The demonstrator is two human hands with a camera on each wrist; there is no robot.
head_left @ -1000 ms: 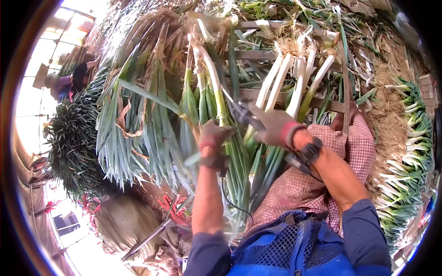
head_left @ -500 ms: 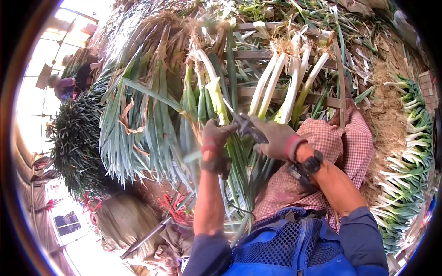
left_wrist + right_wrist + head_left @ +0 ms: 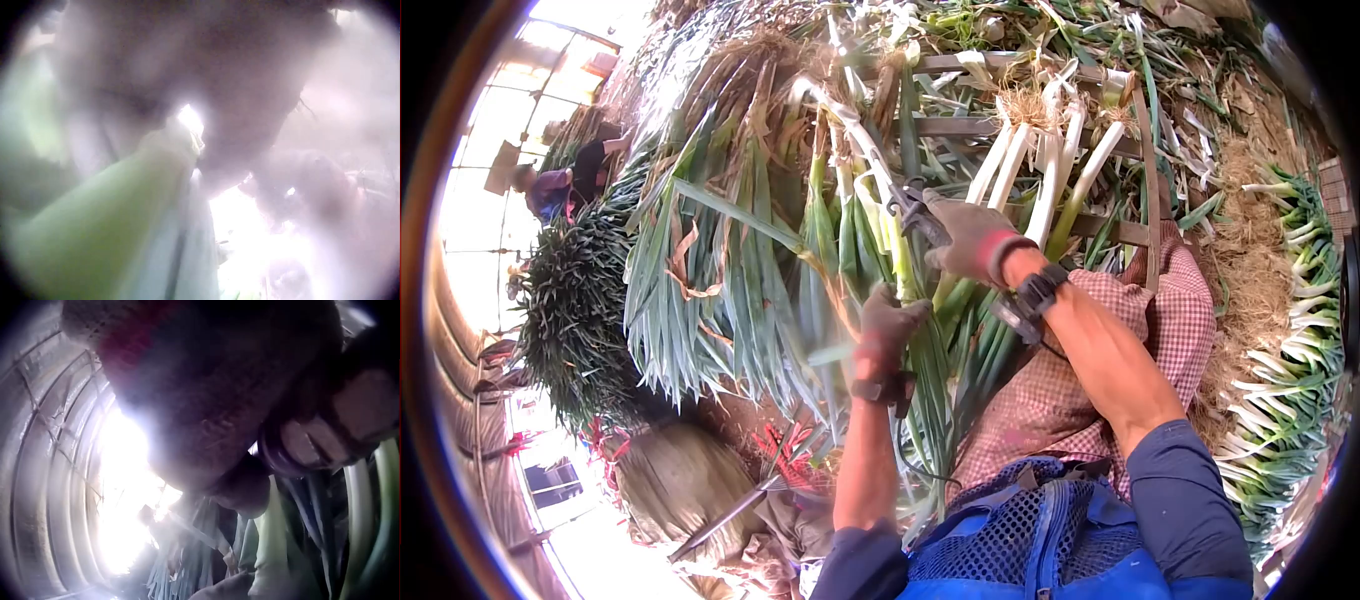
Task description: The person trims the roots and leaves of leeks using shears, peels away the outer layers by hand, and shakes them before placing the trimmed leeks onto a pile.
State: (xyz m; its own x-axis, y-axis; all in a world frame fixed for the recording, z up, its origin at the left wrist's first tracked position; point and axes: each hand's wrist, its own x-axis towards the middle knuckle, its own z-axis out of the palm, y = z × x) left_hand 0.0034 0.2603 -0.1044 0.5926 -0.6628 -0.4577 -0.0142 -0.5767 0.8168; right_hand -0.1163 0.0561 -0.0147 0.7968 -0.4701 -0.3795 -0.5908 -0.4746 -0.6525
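Gloved and low in the middle of the head view, my left hand grips a long green onion by its green part. Its pale upper stalk leans up and left, with outer layers loosened along it. In the left wrist view the green stalk comes out below the blurred glove. My right hand, also gloved, holds a dark-handled tool with a thin tip beside the stalk. The right wrist view shows the tool's dark body under the fingers.
Several white-stalked green onions lie with roots up on a wooden frame. Leafy onions are heaped at left. A row of cleaned ones lines the far right. A checked cloth covers the lap; another person is at far left.
My right hand has moved up and left along the stalk with the tool. My left hand sits slightly lower and further right. The stalk's outer layers have come loose.
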